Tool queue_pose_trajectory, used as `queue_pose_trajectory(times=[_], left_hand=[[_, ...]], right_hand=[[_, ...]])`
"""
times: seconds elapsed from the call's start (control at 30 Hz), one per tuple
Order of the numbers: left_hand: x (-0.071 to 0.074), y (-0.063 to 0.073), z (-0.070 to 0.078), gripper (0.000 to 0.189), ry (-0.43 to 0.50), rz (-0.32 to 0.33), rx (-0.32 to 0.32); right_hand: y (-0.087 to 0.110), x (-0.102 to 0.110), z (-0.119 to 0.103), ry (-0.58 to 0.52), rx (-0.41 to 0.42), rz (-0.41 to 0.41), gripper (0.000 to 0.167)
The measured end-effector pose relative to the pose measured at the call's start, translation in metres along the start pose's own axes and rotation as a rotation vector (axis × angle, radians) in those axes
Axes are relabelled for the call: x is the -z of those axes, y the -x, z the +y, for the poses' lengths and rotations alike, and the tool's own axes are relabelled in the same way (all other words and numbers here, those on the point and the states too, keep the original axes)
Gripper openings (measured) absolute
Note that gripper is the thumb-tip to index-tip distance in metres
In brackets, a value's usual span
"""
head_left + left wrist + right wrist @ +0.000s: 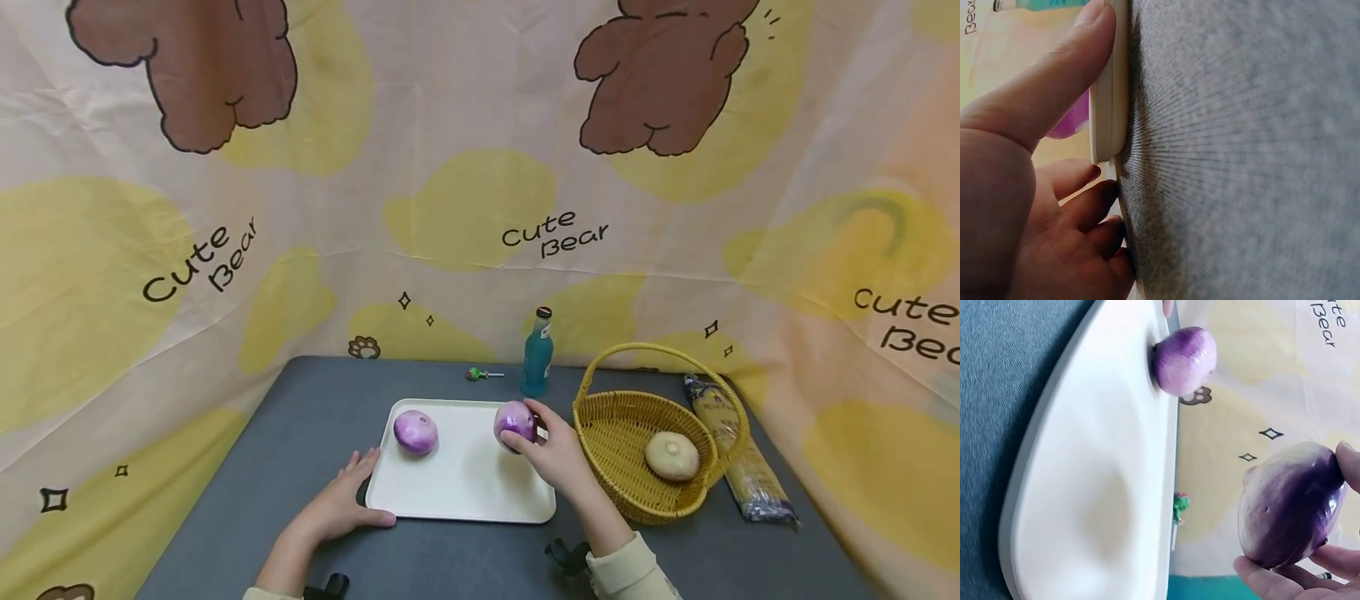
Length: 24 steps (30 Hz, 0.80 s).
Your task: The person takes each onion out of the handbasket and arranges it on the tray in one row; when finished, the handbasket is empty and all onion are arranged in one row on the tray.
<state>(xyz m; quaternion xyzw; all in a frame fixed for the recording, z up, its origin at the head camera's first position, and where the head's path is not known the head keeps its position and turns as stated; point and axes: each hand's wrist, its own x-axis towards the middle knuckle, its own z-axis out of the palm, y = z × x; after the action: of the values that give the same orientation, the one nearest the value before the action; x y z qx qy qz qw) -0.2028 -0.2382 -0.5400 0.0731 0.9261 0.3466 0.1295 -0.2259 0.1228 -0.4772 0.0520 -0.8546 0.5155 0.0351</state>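
Observation:
My right hand grips a purple onion between thumb and fingers. It hangs above the right part of the white tray; the right wrist view shows this onion apart from the tray, with a soft shadow below. Another purple onion rests on the tray's left part. At the tray's front left corner, my left hand spreads its fingers along the left side, its thumb by the front edge. Up close, the left thumb touches the tray's rim.
Right of the tray stands a yellow wicker basket with a raised handle and a whitish bulb inside. A clear packet lies beyond it. Behind the tray are a blue bottle and a green lollipop. A printed cloth hangs behind the table.

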Motion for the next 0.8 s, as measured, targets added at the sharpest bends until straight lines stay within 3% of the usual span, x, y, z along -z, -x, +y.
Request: queue_pose_trajectory(times=[0.47,0.8], left_hand=[[0.003,-0.001,-0.001,0.121,0.007,-0.006,0.001],[0.0,-0.003,-0.001,0.12,-0.001,-0.01,-0.013]], right_hand=[[-0.011,-0.025,0.004,-0.036,0.015,-0.057,0.076],[-0.02,-0.044,0.009,-0.07,-0.035,-0.104,0.079]])
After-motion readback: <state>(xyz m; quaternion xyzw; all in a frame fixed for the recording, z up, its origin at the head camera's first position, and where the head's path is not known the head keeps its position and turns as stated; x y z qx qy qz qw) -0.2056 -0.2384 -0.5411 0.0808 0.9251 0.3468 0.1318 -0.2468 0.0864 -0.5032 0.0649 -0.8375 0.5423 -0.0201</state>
